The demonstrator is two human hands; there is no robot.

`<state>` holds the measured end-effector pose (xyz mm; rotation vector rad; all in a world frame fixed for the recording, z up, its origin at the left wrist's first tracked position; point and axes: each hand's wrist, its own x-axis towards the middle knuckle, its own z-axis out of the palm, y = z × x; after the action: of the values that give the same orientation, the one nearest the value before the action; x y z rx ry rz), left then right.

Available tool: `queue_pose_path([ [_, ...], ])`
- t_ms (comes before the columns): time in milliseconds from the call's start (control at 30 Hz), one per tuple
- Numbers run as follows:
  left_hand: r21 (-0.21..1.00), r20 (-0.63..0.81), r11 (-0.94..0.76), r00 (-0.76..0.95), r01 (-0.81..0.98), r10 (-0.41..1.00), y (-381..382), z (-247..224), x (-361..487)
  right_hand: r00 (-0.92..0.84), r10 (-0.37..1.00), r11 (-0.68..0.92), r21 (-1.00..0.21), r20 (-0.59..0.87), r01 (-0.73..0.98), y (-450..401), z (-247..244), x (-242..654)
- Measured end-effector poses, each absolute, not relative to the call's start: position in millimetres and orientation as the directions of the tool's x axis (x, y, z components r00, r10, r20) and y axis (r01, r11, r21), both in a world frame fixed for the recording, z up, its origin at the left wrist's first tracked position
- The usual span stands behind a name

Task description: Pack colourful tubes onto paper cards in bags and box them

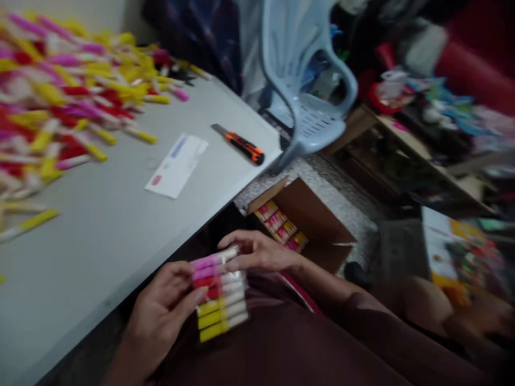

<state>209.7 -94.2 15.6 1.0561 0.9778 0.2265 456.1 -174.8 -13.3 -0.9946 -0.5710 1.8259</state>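
Stack of pens (219, 295): pink, red and yellow, lying side by side, held between both hands.
Left hand (161, 316): fingers and thumb gripping the stack from the lower left.
Right hand (257, 252): fingers across the pink pens at the stack's top.
Beyond the hands: grey table (80, 230) bearing a loose heap of pens (60, 96), white envelope (177, 166), orange box cutter (245, 147).
Just right of the hands: open cardboard box (322, 225) holding packed pens (279, 225).
Farther ahead: pale blue plastic chair (311, 120).

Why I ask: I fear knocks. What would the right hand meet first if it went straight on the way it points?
Probably the edge of the grey table: the right hand points left, over the bundle of pens it touches. Depth is unclear, it might pass below that edge.
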Motion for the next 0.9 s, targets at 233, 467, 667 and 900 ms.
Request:
queue_pose_path([
  [233, 0.853, -0.470, 0.152, 0.607, 0.499, 0.641, -79, -12, 239, -0.046, 0.956, -0.268, -0.792, -0.291, -0.548, -195, -1, 490],
  [467, 0.782, -0.039, -0.547, 0.900, 0.298, 0.434, -64, -2, 285, 0.020, 0.935, -0.241, -0.677, -0.353, -0.696, -234, -32, 548],
  [667, 0.586, 0.287, -0.749, 0.943, -0.311, -0.167, -66, -1, 359, -0.175, 0.890, -0.381, -0.476, -0.421, -0.793, -269, -58, 556],
  [900, 0.518, 0.296, -0.807, 0.945, -0.283, -0.142, -101, -31, 408, 0.022, 0.885, -0.225, -0.469, -0.465, -0.854, -292, -92, 561],
])
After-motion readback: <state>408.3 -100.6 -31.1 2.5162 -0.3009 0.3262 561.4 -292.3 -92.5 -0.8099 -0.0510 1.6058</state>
